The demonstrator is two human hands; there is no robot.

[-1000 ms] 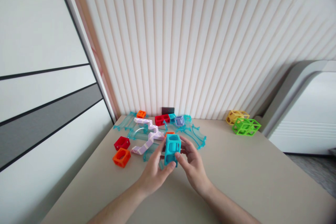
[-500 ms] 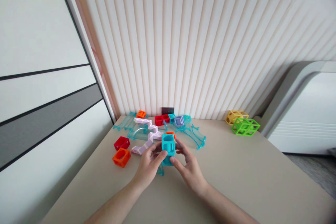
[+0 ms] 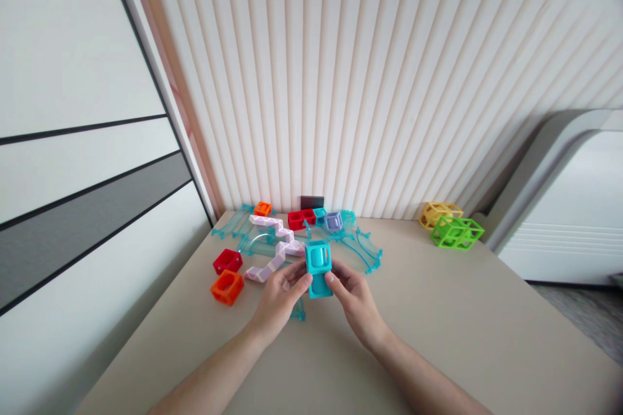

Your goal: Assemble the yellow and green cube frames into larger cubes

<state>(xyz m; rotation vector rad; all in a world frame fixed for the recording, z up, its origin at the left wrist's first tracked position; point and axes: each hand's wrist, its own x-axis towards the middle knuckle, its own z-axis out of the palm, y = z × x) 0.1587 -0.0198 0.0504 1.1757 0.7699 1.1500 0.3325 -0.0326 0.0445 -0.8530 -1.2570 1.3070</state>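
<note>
Two joined turquoise hollow cube blocks (image 3: 319,270), one above the other, are held up over the near middle of the table. My left hand (image 3: 280,295) grips them from the left, thumb against the lower block. From the right, my right hand (image 3: 359,298) closes on the same pair, its thumb at the seam between the blocks. My other fingers are partly hidden behind them. Just left of my left hand lie an orange block (image 3: 227,288) with a round hole and a red block (image 3: 227,261). A white-and-lilac folding snake puzzle (image 3: 272,262) lies behind that hand.
Clear turquoise track pieces (image 3: 367,249) spread across the back of the table (image 3: 438,311). Among them sit red blocks (image 3: 302,218), a lilac block (image 3: 333,220) and an orange block (image 3: 263,209). Yellow (image 3: 440,214) and green (image 3: 457,233) frame cubes stand at the right, near the ribbed wall.
Both hands have tilted the turquoise blocks, so the lower one shows more. An orange block seen behind the top one is now hidden.
</note>
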